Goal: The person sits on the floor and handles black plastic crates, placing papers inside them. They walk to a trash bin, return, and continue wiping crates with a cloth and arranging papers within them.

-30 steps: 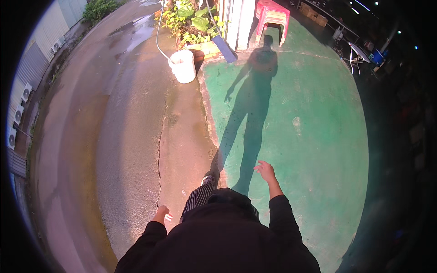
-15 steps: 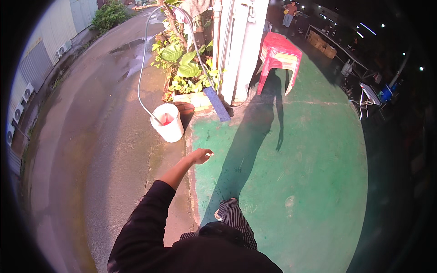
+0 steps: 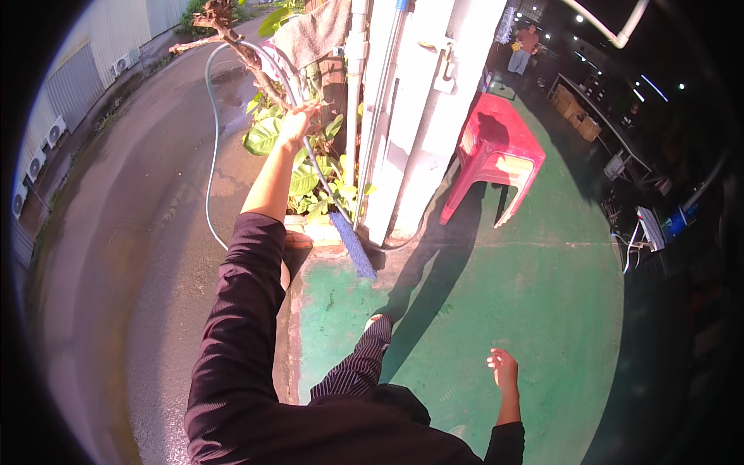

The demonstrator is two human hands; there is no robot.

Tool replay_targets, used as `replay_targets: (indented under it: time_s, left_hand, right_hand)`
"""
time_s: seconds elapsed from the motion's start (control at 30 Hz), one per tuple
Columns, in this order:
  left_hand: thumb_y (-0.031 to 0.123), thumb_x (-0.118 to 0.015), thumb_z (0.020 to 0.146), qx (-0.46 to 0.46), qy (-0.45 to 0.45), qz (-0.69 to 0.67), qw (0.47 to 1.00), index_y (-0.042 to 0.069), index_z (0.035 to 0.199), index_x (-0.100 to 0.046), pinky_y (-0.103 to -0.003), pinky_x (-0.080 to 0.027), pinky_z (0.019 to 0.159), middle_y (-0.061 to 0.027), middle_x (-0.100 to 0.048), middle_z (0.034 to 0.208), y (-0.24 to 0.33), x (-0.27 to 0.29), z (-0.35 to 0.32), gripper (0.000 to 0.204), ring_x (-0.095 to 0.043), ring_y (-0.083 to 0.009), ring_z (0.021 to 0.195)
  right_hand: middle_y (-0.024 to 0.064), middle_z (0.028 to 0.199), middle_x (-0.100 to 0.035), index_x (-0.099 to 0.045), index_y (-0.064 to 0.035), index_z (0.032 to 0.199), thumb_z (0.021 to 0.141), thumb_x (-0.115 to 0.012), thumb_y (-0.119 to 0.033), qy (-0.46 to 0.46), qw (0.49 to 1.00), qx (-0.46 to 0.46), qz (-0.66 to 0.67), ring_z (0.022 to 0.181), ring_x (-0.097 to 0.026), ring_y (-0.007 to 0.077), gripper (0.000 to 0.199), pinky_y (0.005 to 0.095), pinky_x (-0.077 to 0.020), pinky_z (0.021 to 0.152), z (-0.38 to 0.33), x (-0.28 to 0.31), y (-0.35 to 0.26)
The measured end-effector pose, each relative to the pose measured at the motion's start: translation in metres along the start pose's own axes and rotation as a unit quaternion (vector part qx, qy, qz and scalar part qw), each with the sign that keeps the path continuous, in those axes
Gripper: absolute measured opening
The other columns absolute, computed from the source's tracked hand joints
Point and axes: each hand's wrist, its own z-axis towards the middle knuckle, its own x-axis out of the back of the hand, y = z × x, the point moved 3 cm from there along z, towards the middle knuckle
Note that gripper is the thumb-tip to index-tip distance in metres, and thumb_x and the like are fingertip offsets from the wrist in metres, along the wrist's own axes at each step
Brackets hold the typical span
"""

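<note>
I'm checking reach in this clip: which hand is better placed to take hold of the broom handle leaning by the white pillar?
Left, probably. The left hand is raised at the broom handle among the leafy plants. The right hand hangs low over the green floor, well away from it.

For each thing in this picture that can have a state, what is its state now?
left hand: raised, reaching the broom handle; grip unclear
right hand: low at the side, fingers loose, holding nothing
broom: leaning against the white pillar, blue bristles down on the floor
hose: hanging in a loop, no water seen
red stool: upright on the green floor, nothing on it
cloth: hanging up, draped
</note>
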Motion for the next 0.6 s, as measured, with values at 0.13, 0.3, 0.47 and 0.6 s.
replay_targets:
  time_s: [0.13, 0.3, 0.47, 0.6]
  left_hand:
    - [0.018, -0.046, 0.089, 0.006, 0.057, -0.189, 0.98, 0.01, 0.131, -0.038, -0.043, -0.038, 0.096, -0.0177, -0.04, 0.13, -0.013, -0.005, 0.179, 0.044, -0.041, -0.0288, 0.117]
    - [0.031, -0.054, 0.086, 0.069, 0.006, -0.317, 0.946, 0.015, 0.133, -0.036, -0.044, -0.034, 0.1, -0.0197, -0.035, 0.132, -0.064, -0.018, 0.295, 0.053, -0.04, -0.0341, 0.118]
    - [0.024, -0.042, 0.091, -0.11, 0.009, -0.265, 0.958, 0.003, 0.131, -0.04, -0.039, -0.026, 0.105, -0.0103, -0.041, 0.134, -0.018, 0.002, 0.323, 0.045, -0.036, -0.0226, 0.126]
    - [0.021, -0.038, 0.093, -0.256, 0.072, -0.267, 0.926, 0.003, 0.132, -0.038, -0.044, -0.025, 0.107, -0.0074, -0.035, 0.139, 0.092, -0.011, 0.291, 0.043, -0.027, -0.0211, 0.131]
  right_hand:
    - [0.0116, 0.079, -0.063, -0.059, 0.0011, 0.1, 0.08, -0.052, 0.004, -0.043, 0.95, -0.231, -0.205, 0.066, -0.061, 0.0182, 0.022, 0.0291, -0.0499, 0.057, 0.004, -0.016, 0.123]
    - [0.0106, 0.077, -0.065, -0.061, 0.0009, 0.101, 0.079, -0.056, 0.0, -0.144, 0.866, -0.457, -0.141, 0.066, -0.063, 0.0181, 0.022, 0.0312, -0.0507, 0.057, -0.023, -0.027, 0.134]
    - [0.0103, 0.076, -0.065, -0.061, 0.0008, 0.102, 0.079, -0.058, -0.003, -0.14, 0.911, -0.327, -0.208, 0.066, -0.063, 0.0177, 0.024, 0.0305, -0.0504, 0.056, 0.029, -0.039, 0.043]
    - [0.0087, 0.076, -0.066, -0.065, -0.0018, 0.096, 0.075, -0.06, -0.009, -0.014, 0.911, -0.411, -0.032, 0.063, -0.062, 0.0152, 0.023, 0.0277, -0.05, 0.057, 0.074, -0.027, 0.046]
